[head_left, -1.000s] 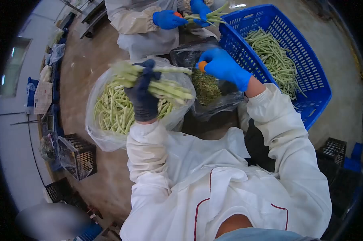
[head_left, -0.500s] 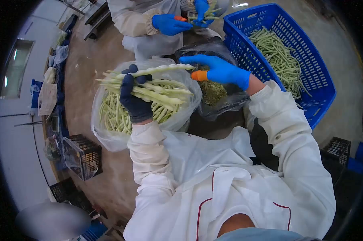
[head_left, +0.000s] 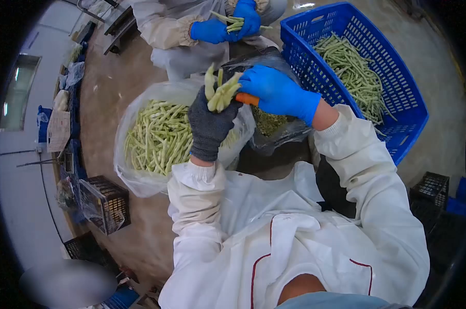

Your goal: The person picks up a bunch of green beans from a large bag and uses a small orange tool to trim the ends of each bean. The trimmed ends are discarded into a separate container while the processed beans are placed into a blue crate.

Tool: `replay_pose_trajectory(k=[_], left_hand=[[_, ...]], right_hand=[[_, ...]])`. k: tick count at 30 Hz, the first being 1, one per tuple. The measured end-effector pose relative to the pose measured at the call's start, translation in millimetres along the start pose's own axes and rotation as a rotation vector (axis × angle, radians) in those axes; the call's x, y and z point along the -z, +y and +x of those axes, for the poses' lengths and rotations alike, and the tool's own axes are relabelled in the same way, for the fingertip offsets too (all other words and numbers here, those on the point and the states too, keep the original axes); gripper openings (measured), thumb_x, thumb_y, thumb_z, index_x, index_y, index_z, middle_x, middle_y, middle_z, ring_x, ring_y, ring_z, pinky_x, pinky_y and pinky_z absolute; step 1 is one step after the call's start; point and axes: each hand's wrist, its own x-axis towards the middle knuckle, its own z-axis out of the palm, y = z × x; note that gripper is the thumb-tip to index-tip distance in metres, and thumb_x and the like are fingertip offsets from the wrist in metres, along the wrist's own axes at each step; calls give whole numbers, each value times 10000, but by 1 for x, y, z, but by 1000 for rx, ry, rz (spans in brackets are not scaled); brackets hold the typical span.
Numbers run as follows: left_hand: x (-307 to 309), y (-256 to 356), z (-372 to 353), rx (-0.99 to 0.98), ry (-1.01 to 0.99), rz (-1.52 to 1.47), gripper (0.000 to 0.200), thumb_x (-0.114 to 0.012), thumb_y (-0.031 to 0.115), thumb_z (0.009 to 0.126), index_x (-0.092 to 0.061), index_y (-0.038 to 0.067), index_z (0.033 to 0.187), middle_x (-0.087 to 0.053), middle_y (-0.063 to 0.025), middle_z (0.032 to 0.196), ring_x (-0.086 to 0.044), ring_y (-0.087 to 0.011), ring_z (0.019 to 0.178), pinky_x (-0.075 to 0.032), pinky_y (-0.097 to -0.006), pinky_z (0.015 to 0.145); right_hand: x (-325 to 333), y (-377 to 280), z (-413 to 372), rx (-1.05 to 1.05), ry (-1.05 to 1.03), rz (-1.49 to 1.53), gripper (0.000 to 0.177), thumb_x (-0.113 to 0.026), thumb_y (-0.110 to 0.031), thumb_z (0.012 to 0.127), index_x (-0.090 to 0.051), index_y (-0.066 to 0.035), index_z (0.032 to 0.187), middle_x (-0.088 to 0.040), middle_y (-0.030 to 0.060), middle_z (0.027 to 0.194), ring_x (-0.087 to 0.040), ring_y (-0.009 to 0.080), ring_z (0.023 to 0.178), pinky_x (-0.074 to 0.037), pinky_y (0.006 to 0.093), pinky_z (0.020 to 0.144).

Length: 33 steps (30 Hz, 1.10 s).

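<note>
My left hand [head_left: 210,126], in a dark knit glove, grips a bunch of pale green beans [head_left: 220,91] held upright, tips pointing up. My right hand [head_left: 277,92], in a blue glove, holds an orange-handled tool [head_left: 247,99] against the top of that bunch. Both hands hover over a clear plastic bag [head_left: 140,177] full of pale beans. A dark bag of green trimmings [head_left: 274,123] lies just beyond the hands.
A blue plastic crate [head_left: 398,139] with green beans stands at the right. A co-worker's blue-gloved hands [head_left: 228,28] hold beans at the top. Black crates [head_left: 106,203] stand on the floor at the left and lower right.
My left hand has turned the bunch from lying sideways to standing upright. My right hand has closed in on the bean tips with the orange tool.
</note>
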Motion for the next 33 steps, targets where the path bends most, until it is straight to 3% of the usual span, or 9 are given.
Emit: replay_pose_trajectory(k=[3, 4, 7, 10, 16, 19, 22, 27, 33], left_hand=[[5, 10, 2, 171, 37, -27, 383, -789, 124, 707, -590, 30, 1019, -643, -71, 729, -616, -136, 575, -501, -292, 542], [7, -3, 5, 20, 61, 52, 365, -775, 103, 719, -588, 31, 1024, -632, -63, 705, -592, -112, 528, -486, -271, 501], [9, 0, 3, 314, 1, -42, 378, -799, 100, 681, -645, 19, 1017, -692, -63, 837, -649, -138, 719, -513, -285, 666], [0, -1, 0, 145, 30, -15, 345, -769, 95, 721, -591, 36, 1011, -629, -62, 698, -596, -112, 532, -486, -269, 499], [-5, 3, -1, 89, -30, 81, 360, -761, 99, 714, -599, 33, 1029, -642, -36, 718, -612, -122, 561, -504, -286, 532], [-9, 3, -2, -69, 20, -33, 391, -766, 91, 694, -596, 7, 1036, -656, -39, 759, -630, -131, 618, -517, -299, 569], [-8, -21, -3, 51, 55, -358, 334, -718, 66, 728, -603, -2, 1035, -669, -71, 835, -631, -160, 662, -514, -302, 592], [55, -24, 7, 57, 198, -1176, 257, -595, 35, 824, -587, 43, 1081, -651, -111, 974, -611, -215, 724, -503, -342, 683], [107, -39, -3, -81, 210, -1314, 270, -588, 193, 863, -546, 67, 1098, -596, -43, 1004, -523, -154, 762, -436, -329, 779]], right_hand=[[2, 7, 0, -10, 56, -5, 228, -639, -162, 795, -641, -104, 1017, -603, 93, 901, -582, 297, 858, -454, 420, 775], [2, 10, -1, 3, 104, -26, 233, -641, -172, 796, -640, -111, 1020, -601, 86, 895, -583, 286, 858, -450, 413, 779], [17, 7, -3, 115, 99, -220, 224, -642, -169, 779, -641, -121, 998, -596, 65, 878, -583, 252, 868, -444, 375, 770], [15, 4, -5, 152, 88, -334, 229, -648, -165, 740, -635, -117, 963, -587, 54, 854, -582, 234, 867, -436, 348, 762], [11, -1, -3, 123, 66, -453, 233, -664, -188, 663, -627, -103, 877, -566, 44, 818, -575, 216, 843, -427, 351, 763], [9, -10, -6, -77, 227, -77, 203, -628, -149, 665, -640, -69, 851, -606, 78, 823, -596, 254, 835, -446, 382, 763], [-7, 7, -7, -427, 223, 805, 229, -550, -53, 678, -642, -17, 884, -635, 124, 845, -597, 328, 818, -464, 397, 784], [-18, 52, -32, -648, -282, 88, 200, -552, -153, 761, -680, -36, 860, -677, 212, 869, -649, 379, 793, -516, 415, 723], [-41, 102, -86, -738, -663, -400, 205, -576, -143, 773, -701, -70, 919, -673, 209, 968, -654, 365, 914, -521, 456, 800]])
